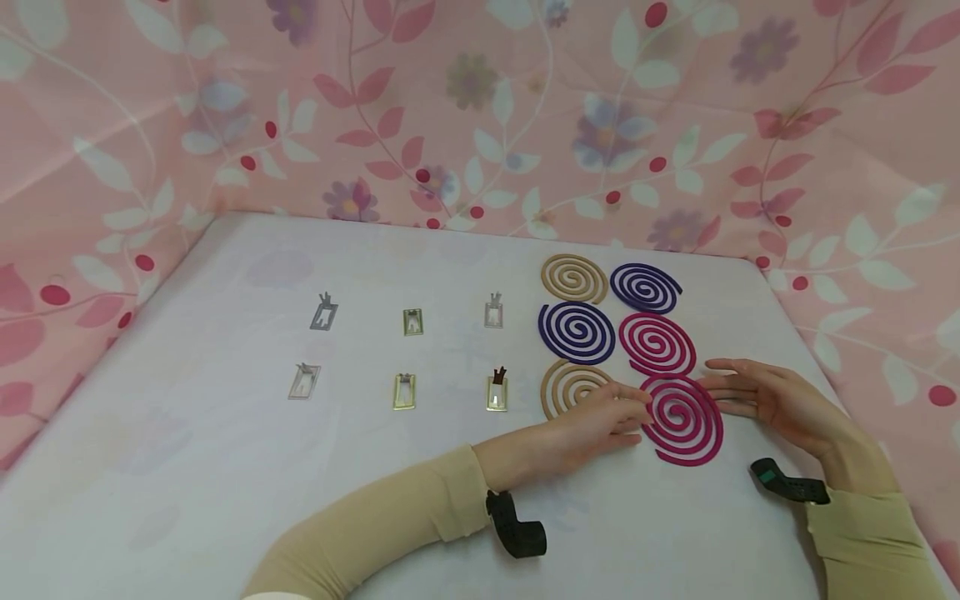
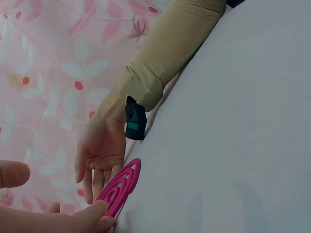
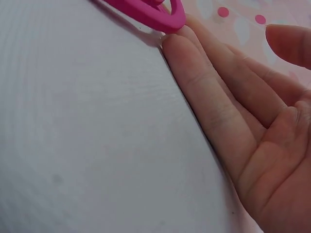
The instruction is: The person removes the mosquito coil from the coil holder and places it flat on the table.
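Note:
The nearest magenta mosquito coil (image 1: 678, 414) lies flat on the white table, between my two hands. My left hand (image 1: 596, 425) has its fingertips at the coil's left edge, fingers extended and thumb held apart. Over on the right, my right hand (image 1: 780, 404) stands on its side with straight fingers, their tips right at the coil's rim. A tan coil (image 1: 544, 390) is partly hidden behind my left hand. Another magenta coil (image 1: 655, 339) lies just beyond the nearest one, with a dark blue coil (image 1: 576, 331) to its left.
At the back of the coil group lie a second tan coil (image 1: 572, 277) and a second dark blue coil (image 1: 645, 289). Several small metal coil stands, including a gold one (image 1: 405, 392) and a grey one (image 1: 324, 315), form two rows to the left. Floral cloth (image 1: 480, 108) surrounds the table.

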A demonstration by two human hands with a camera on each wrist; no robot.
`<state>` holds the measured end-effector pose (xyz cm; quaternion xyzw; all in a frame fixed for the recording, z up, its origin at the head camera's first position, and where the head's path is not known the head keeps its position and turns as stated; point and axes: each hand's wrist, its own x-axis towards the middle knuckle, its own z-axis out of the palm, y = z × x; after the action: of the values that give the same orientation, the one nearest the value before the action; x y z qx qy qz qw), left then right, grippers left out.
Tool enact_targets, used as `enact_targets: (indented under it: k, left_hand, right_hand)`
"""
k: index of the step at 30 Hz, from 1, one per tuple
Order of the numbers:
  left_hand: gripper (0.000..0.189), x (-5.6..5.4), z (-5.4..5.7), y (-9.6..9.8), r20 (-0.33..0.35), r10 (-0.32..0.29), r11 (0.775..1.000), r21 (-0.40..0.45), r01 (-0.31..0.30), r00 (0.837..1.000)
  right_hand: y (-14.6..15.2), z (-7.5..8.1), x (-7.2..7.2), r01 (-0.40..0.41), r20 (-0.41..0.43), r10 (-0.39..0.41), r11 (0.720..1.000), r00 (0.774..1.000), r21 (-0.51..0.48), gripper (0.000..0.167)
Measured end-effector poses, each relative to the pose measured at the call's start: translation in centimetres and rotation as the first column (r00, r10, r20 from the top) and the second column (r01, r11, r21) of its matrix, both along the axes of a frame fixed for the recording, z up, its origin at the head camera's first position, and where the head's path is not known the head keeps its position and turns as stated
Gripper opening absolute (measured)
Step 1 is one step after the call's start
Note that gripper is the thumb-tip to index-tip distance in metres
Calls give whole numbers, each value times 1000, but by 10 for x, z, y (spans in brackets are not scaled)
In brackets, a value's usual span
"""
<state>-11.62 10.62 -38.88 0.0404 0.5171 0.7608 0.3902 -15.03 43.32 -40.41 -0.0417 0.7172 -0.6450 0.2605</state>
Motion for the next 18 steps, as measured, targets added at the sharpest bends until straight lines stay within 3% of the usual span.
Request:
enact_targets:
  k: [18]
  left_hand:
    - [39, 0, 2, -2, 40, -34, 999, 25, 33, 999]
  right_hand:
    - [7, -8, -5, -54, 9, 55, 996, 998, -70, 42]
